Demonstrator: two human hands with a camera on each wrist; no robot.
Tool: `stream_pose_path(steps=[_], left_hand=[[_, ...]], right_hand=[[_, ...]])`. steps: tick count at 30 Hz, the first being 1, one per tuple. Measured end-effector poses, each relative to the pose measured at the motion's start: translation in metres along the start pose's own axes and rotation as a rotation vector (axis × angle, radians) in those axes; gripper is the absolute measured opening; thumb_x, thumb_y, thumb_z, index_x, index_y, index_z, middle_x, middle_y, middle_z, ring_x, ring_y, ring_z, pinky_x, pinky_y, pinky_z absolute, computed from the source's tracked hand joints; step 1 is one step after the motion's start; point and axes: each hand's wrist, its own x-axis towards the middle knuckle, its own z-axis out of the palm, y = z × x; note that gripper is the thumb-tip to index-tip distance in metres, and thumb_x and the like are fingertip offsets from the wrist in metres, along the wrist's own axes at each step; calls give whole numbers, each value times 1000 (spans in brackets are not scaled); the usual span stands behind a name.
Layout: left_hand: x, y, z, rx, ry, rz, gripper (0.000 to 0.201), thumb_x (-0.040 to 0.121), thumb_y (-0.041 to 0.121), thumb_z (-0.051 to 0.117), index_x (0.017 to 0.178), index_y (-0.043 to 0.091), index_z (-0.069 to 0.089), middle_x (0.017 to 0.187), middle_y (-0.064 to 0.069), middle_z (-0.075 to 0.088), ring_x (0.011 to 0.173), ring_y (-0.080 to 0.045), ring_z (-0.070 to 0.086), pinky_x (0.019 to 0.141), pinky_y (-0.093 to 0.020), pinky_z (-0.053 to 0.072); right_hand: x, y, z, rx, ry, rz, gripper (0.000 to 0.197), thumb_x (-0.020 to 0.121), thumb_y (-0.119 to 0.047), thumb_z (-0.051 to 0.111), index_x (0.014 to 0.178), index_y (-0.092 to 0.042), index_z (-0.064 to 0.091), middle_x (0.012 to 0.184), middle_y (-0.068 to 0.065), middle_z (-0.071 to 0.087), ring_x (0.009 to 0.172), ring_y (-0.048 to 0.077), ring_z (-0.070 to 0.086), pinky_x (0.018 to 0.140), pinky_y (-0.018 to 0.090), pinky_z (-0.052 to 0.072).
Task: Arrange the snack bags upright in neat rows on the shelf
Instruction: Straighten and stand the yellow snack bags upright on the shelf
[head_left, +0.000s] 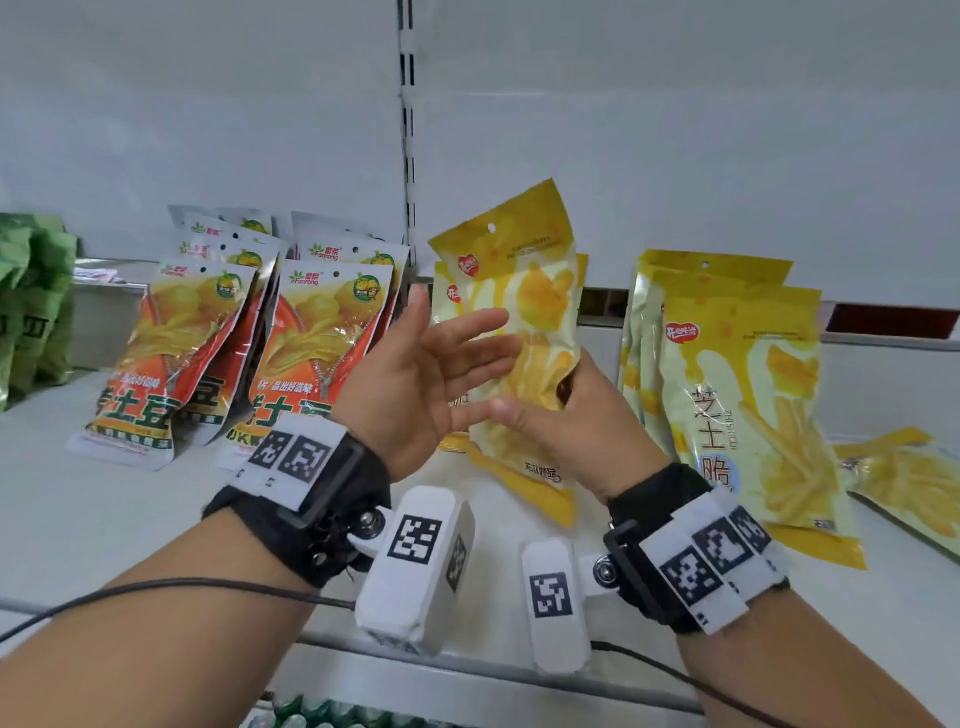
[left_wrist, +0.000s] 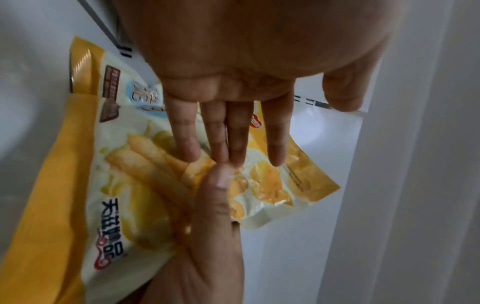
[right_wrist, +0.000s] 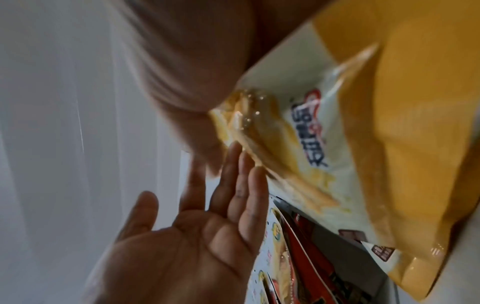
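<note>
Your right hand (head_left: 566, 415) pinches the yellow snack bag (head_left: 524, 332) upright over the shelf (head_left: 104, 519); your left hand (head_left: 421, 379) is flat with straight fingers beside it. Your hands hide the lower part of the bag.

Two hands are in view, the left hand (head_left: 415, 384) and the right hand (head_left: 576, 426). One yellow bag (head_left: 524, 312) sits at centre frame, and at least one more yellow bag (head_left: 444, 312) peeks out behind it. Right of centre stand two yellow bags (head_left: 748, 395), one behind the other, and one yellow bag (head_left: 904, 478) lies flat at the right edge. Left of centre, orange bags (head_left: 171, 353) form two rows, at least seven in all; the back ones are partly hidden. Green bags (head_left: 31, 301) fill the left edge, number unclear.
</note>
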Motion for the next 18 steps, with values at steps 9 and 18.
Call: stream_pose_path(steps=[9, 18], left_hand=[[16, -28, 62, 111, 76, 27, 51, 91, 56, 33, 86, 18, 67, 85, -1, 71, 76, -12, 63, 66, -27, 46], [40, -64, 119, 95, -4, 7, 46, 91, 52, 39, 81, 17, 67, 79, 0, 70, 66, -9, 63, 55, -21, 46]], right_hand=[[-36, -4, -86, -3, 373, 55, 30, 85, -23, 65, 113, -31, 55, 105, -14, 67, 99, 6, 62, 86, 27, 49], [-68, 14, -211, 172, 1110, 274, 32, 91, -34, 56, 116, -15, 51, 97, -4, 60, 86, 18, 59, 68, 17, 45]])
